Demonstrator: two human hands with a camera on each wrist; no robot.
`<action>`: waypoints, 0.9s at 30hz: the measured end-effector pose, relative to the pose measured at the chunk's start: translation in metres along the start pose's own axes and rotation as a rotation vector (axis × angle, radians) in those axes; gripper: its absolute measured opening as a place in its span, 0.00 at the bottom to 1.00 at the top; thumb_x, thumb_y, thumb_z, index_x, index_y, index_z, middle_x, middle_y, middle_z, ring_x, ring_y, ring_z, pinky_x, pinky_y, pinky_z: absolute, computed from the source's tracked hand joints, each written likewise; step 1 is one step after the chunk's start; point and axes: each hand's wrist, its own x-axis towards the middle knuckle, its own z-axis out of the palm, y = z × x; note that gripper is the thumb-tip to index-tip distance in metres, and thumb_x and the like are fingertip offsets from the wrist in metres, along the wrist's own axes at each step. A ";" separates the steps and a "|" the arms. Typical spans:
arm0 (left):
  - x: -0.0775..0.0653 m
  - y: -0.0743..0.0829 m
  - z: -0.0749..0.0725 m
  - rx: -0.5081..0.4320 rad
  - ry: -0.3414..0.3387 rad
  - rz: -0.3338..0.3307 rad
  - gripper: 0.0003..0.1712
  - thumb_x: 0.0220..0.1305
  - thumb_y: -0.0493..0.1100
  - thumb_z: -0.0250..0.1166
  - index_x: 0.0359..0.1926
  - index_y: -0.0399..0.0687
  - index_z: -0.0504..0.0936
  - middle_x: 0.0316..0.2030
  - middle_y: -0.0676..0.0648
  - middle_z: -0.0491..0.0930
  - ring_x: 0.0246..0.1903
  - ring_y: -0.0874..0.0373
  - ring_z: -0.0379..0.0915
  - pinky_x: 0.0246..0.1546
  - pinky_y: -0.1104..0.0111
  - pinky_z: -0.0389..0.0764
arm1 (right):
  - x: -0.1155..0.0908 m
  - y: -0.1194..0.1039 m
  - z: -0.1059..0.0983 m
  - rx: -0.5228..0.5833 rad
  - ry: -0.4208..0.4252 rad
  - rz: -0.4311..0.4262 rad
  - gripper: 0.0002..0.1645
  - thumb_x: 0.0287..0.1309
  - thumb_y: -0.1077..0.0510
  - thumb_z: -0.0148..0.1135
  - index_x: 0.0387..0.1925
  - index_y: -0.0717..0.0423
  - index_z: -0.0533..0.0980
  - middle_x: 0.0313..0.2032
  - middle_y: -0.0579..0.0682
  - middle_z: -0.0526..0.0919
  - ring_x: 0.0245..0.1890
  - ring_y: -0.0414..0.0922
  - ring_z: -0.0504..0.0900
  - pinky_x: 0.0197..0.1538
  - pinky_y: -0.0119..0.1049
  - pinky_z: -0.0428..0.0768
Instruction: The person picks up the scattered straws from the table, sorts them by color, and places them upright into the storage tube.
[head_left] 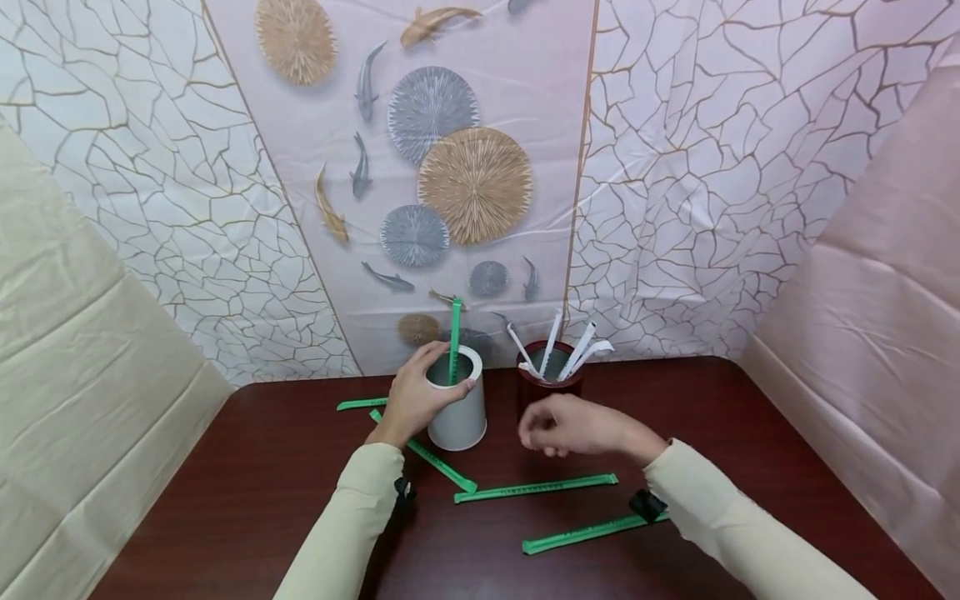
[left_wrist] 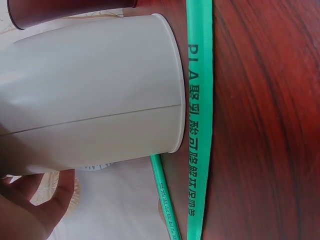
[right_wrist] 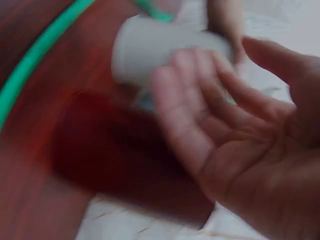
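Note:
My left hand (head_left: 416, 396) grips the white canister (head_left: 459, 425) near its rim, thumb on the near side and fingers at the back left. One green-wrapped straw (head_left: 455, 333) stands upright inside it. To the right is a dark red canister (head_left: 529, 390) holding several white-wrapped straws (head_left: 579, 346) that lean different ways. In front of this red canister hovers my right hand (head_left: 581, 425), holding nothing. In the right wrist view, its fingers (right_wrist: 182, 120) are loosely bent and blurred, with the palm in sight.
Several green-wrapped straws lie on the dark red wooden table (head_left: 247, 492): one at the front right (head_left: 585, 533), one in the middle (head_left: 536, 487), others beneath and behind the left hand. Patterned cloth (head_left: 480, 183) hangs behind, and plain cloth panels flank both sides.

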 end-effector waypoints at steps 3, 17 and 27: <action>0.000 -0.001 0.000 -0.005 -0.002 0.006 0.47 0.57 0.70 0.75 0.74 0.60 0.76 0.71 0.53 0.73 0.69 0.45 0.71 0.62 0.40 0.75 | -0.005 0.021 0.010 -0.128 -0.037 0.026 0.02 0.66 0.62 0.69 0.39 0.55 0.83 0.29 0.43 0.82 0.29 0.36 0.77 0.35 0.30 0.78; 0.001 -0.002 -0.001 -0.008 0.005 0.000 0.46 0.57 0.69 0.75 0.73 0.59 0.77 0.71 0.53 0.73 0.68 0.44 0.71 0.63 0.41 0.74 | 0.001 0.042 0.055 -0.464 -0.062 -0.034 0.09 0.59 0.61 0.75 0.35 0.45 0.82 0.29 0.34 0.76 0.31 0.31 0.75 0.35 0.33 0.77; 0.001 -0.003 0.000 0.000 0.002 0.014 0.46 0.57 0.69 0.75 0.73 0.61 0.77 0.71 0.54 0.73 0.69 0.47 0.71 0.63 0.42 0.75 | -0.006 0.032 0.046 -0.479 0.043 -0.145 0.08 0.58 0.61 0.70 0.34 0.45 0.80 0.29 0.33 0.74 0.28 0.31 0.72 0.29 0.30 0.73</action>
